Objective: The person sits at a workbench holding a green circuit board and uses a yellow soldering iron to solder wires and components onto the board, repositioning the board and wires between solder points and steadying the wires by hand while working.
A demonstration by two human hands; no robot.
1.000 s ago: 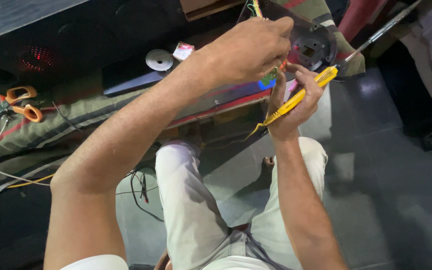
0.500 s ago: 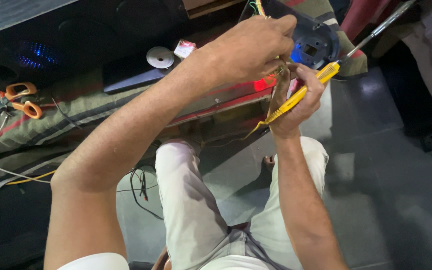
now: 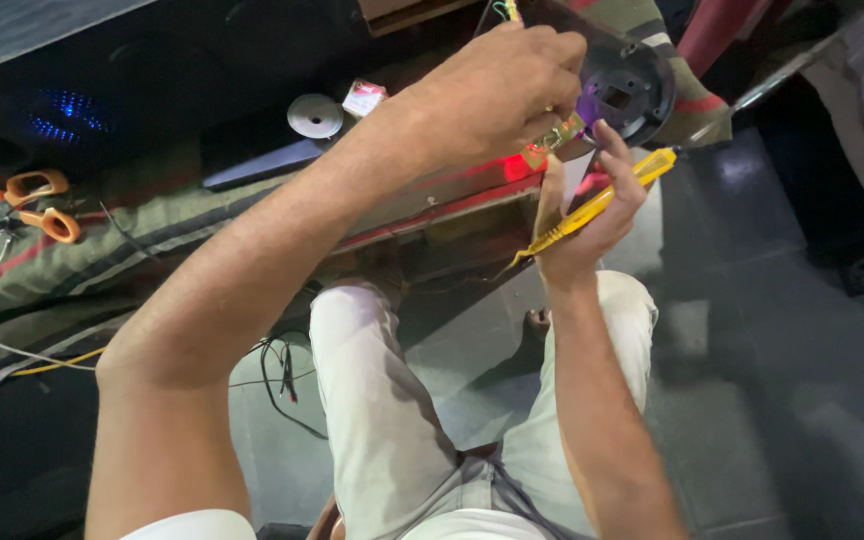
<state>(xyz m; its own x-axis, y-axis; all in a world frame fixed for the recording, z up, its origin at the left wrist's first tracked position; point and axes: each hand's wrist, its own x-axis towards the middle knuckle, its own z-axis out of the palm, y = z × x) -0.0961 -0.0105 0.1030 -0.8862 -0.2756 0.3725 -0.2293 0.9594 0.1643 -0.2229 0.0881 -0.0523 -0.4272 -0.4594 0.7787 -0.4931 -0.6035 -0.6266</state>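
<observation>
Left hand [image 3: 497, 95]: closed, pinching a small lit strip [image 3: 552, 140] just beside the black disc [image 3: 624, 88].
Right hand [image 3: 580, 225]: gripping a yellow tool [image 3: 602, 200] (tip near the disc).
Bench [image 3: 152, 215]: scissors [image 3: 37, 205], tape roll [image 3: 314, 115].
</observation>
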